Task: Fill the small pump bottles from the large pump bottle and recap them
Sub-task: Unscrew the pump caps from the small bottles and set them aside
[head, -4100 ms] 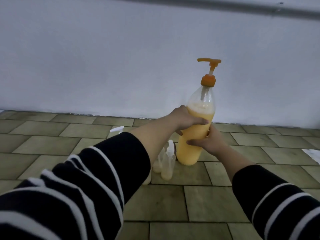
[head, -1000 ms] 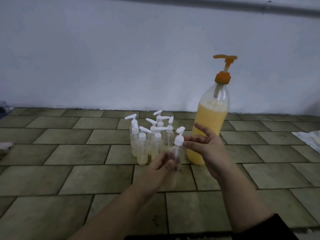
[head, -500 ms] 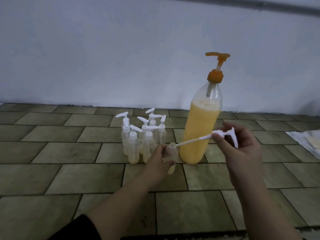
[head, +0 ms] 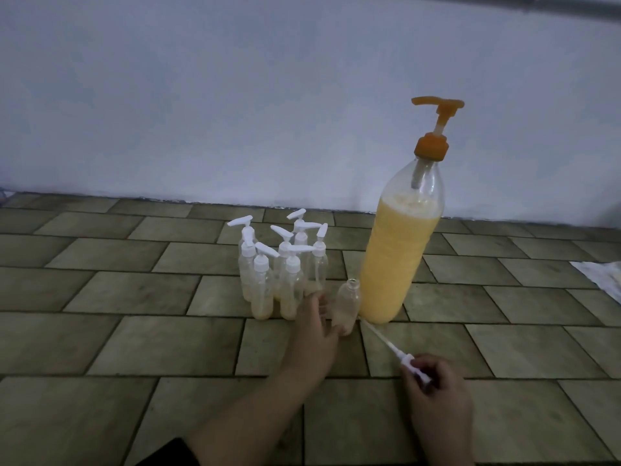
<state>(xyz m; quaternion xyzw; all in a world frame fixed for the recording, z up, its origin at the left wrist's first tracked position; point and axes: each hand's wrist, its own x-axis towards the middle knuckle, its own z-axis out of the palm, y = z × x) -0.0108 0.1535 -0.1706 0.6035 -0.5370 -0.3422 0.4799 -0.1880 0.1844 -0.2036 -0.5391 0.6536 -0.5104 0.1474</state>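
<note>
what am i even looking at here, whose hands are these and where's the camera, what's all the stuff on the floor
There is no machine here. A person wears a camera on the head, so this single picture looks forward and down over their own two bare hands.

On the tiled floor, by a pale wall, stands a tall clear plastic bottle with an orange pump, mostly full of yellow liquid. Beside it is a cluster of small clear bottles with white pump tops.

The left hand holds one small clear bottle with its top off, standing right next to the tall bottle. The right hand grips that bottle's white pump top with its long thin tube; the tube points toward the tall bottle's base. A whitish thing at the right edge is too cut off to identify.
</note>
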